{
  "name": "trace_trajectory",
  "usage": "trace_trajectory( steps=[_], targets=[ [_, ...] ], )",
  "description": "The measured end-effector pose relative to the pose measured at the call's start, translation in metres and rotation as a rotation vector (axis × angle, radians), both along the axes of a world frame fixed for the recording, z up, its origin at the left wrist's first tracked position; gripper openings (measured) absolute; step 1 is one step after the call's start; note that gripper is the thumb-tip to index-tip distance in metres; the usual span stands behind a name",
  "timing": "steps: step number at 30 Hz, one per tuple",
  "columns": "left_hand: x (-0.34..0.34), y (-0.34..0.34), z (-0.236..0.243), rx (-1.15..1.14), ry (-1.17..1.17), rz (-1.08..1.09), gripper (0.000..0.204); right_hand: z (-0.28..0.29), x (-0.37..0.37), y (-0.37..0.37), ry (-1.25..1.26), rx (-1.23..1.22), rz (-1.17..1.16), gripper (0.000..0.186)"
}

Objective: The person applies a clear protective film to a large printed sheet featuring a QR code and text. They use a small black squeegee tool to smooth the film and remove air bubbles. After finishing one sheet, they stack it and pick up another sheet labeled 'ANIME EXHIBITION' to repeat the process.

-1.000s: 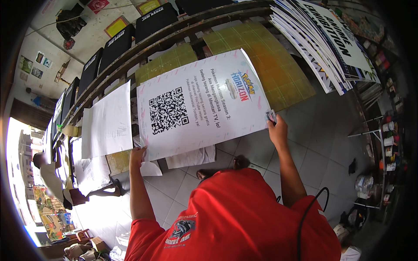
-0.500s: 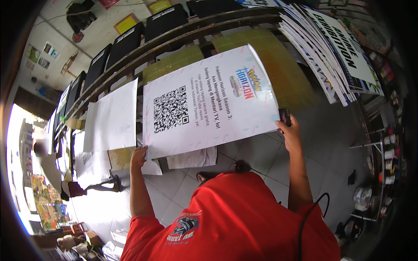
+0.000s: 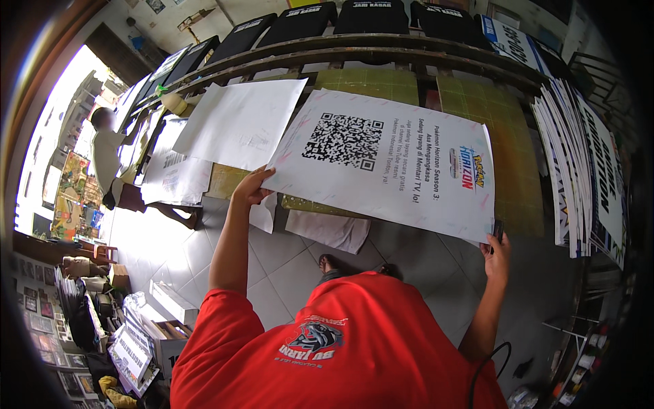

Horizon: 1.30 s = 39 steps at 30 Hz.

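The left hand's (image 3: 253, 185) fingers are closed in a pinch on the near left corner of a large printed sheet (image 3: 402, 167), and the right hand's (image 3: 499, 259) are closed at its near right corner with a small dark object (image 3: 499, 230) tucked into the same grip, a wide hold that probably keeps it taut and level. The sheet spreads in front of the body, over yellow-green mats (image 3: 521, 184) that likely shield the surface beneath; whether it touches them I cannot tell. Beyond, a plain white sheet (image 3: 242, 123) lies just left, and boards (image 3: 579, 170) lean bunched at right, perhaps to save room.
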<state>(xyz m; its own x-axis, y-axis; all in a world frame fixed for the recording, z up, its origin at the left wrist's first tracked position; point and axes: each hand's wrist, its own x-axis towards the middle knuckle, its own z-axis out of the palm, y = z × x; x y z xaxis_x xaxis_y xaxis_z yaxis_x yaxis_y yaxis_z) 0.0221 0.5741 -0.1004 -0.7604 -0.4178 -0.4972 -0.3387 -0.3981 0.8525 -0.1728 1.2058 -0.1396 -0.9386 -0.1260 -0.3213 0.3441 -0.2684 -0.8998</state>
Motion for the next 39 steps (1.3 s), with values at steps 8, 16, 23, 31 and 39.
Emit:
trace_trajectory(
  steps=[8,16,23,31,39],
  targets=[
    [-0.008,0.010,0.054,0.256,0.227,-0.044,0.042,-0.028,-0.013,0.025,-0.154,-0.629,-0.089,0.030],
    [-0.031,0.020,0.160,0.332,0.333,-0.086,0.039,-0.004,-0.018,0.012,-0.180,-0.854,-0.277,0.031],
    [-0.036,0.062,0.196,0.251,0.349,-0.134,0.021,-0.012,-0.016,0.005,-0.268,-0.747,-0.063,0.029],
    [-0.025,0.064,0.151,0.238,0.465,-0.123,0.027,-0.040,-0.055,0.016,0.099,-0.206,-0.173,0.027],
    [-0.019,0.101,0.125,0.340,0.602,0.022,0.026,-0.021,-0.070,0.011,0.447,0.808,-0.045,0.021]
  ],
)
